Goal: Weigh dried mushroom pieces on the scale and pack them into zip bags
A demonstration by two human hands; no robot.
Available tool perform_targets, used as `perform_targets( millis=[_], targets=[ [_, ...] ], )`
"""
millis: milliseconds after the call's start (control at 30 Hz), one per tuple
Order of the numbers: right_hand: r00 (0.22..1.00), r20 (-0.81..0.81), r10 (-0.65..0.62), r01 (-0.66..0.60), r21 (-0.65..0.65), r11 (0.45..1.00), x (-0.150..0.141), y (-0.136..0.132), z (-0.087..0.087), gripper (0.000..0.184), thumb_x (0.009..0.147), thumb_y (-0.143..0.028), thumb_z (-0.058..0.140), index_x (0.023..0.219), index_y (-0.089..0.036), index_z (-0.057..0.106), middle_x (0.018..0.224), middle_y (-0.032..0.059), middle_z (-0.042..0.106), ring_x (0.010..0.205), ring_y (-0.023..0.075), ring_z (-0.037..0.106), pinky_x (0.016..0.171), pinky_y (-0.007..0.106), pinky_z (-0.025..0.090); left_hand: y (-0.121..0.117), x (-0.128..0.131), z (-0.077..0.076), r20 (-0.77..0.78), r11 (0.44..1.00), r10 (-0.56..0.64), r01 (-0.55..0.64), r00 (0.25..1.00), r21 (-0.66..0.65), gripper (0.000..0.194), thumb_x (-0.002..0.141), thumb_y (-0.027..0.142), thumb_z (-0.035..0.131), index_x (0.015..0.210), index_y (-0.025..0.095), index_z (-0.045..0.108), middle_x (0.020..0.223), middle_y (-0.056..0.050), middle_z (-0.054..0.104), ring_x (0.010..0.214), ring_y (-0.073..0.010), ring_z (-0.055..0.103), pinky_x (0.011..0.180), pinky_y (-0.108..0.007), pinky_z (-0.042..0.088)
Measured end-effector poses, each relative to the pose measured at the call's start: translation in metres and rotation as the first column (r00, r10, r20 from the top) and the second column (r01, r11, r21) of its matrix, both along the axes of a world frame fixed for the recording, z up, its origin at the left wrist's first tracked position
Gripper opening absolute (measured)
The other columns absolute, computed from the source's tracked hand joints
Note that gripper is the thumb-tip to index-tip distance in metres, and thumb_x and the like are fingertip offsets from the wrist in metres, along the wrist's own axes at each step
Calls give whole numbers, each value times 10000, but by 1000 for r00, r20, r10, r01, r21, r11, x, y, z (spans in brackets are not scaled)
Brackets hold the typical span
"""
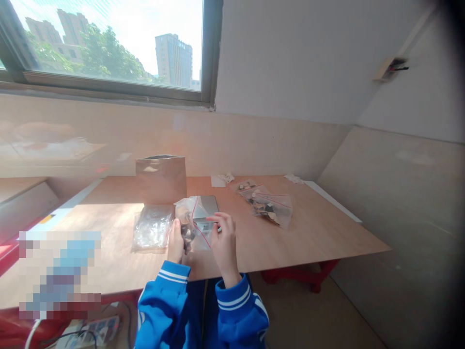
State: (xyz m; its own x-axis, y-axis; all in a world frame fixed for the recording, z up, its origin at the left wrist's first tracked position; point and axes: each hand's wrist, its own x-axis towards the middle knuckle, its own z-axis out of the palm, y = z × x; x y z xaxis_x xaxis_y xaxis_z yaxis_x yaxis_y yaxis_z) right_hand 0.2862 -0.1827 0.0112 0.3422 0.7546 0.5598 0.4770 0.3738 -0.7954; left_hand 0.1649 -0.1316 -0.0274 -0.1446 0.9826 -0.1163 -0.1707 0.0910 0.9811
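Note:
My left hand (176,243) is closed on a clear zip bag (201,241) with a red seal line and dark pieces in its lower left part. Over the bag's right side is my right hand (224,240), its thumb and fingers pinched together. Something small and dark shows at those fingertips, too small to name. Behind the bag lies a flat silver-grey device (209,202) that looks like a small scale, partly covered by the bag and my fingers. A stack of clear plastic bags (152,230) rests just left of my left hand.
A tan stand-up pouch (161,180) with an open top stands at the back of the wooden table (305,235). Filled zip bags (271,207) lie to the right. White papers (218,181) are near the wall. A blurred patch (60,274) hides the left front.

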Motion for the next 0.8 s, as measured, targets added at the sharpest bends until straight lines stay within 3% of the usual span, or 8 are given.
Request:
perform_targets(
  millis=[100, 200, 300, 367, 433, 533, 667, 800],
  targets=[
    [985, 22, 172, -171, -37, 985, -9, 6, 5, 348, 862, -53, 392, 1001, -210, 670, 1020, 67, 620, 998, 178, 586, 899, 315, 473, 3, -6, -7, -51, 996, 40, -36, 998, 86, 482, 836, 661, 356, 975, 233, 526, 519, 67, 437, 287, -72, 320, 261, -183, 241],
    [943, 50, 329, -321, -132, 938, -16, 18, 7, 371, 849, -44, 396, 1070, -203, 649, 1056, 62, 635, 984, 175, 598, 909, 326, 475, 4, -12, -10, -57, 994, 68, -62, 996, 90, 501, 852, 643, 332, 1062, 226, 515, 544, 69, 469, 285, -71, 323, 263, -182, 247],
    [897, 27, 441, -424, -231, 876, -22, 31, 8, 363, 826, -83, 465, 1139, -202, 604, 1138, 69, 601, 874, 159, 609, 803, 313, 517, 3, -19, -10, -72, 994, 88, -83, 994, 71, 560, 856, 647, 313, 1073, 187, 547, 484, 63, 456, 277, -88, 326, 261, -197, 248],
    [864, 4, 503, -486, -253, 837, -26, 40, 8, 351, 808, -129, 532, 1145, -205, 593, 1127, 65, 594, 816, 151, 600, 738, 300, 528, 2, -22, -10, -72, 990, 120, -113, 990, 89, 566, 873, 612, 326, 1101, 160, 580, 526, 21, 540, 339, -110, 436, 317, -217, 360],
    [835, 10, 551, -531, -250, 810, -30, 47, 5, 314, 790, -166, 584, 1102, -200, 611, 1059, 57, 607, 840, 168, 593, 754, 314, 527, 3, -25, -11, -38, 975, 178, -170, 983, 146, 517, 896, 534, 362, 1122, 140, 608, 748, -62, 679, 577, -150, 623, 534, -246, 526],
    [780, 21, 625, -597, -273, 754, -36, 57, -4, 342, 768, -209, 636, 1108, -186, 618, 1009, 58, 609, 899, 196, 588, 811, 343, 515, 5, -28, -13, 62, 963, 228, -234, 972, 130, 436, 887, 450, 434, 1056, 115, 656, 1003, -126, 710, 899, -206, 674, 821, -287, 543],
    [755, -11, 655, -633, -274, 724, -42, 64, -17, 616, 720, -240, 695, 1302, -179, 503, 1132, 86, 567, 1020, 208, 561, 870, 327, 491, 6, -31, -17, 119, 975, 217, -222, 969, 30, 428, 837, 452, 492, 959, 84, 674, 860, -139, 727, 793, -244, 694, 748, -340, 569],
    [777, 10, 630, -606, -262, 751, -49, 65, -20, 543, 710, -224, 691, 1234, -184, 554, 1043, 63, 588, 1018, 210, 548, 892, 340, 470, 6, -32, -22, 137, 975, 207, -215, 969, 49, 477, 795, 475, 534, 1028, 76, 655, 875, -128, 727, 795, -246, 697, 712, -336, 573]
  ],
)
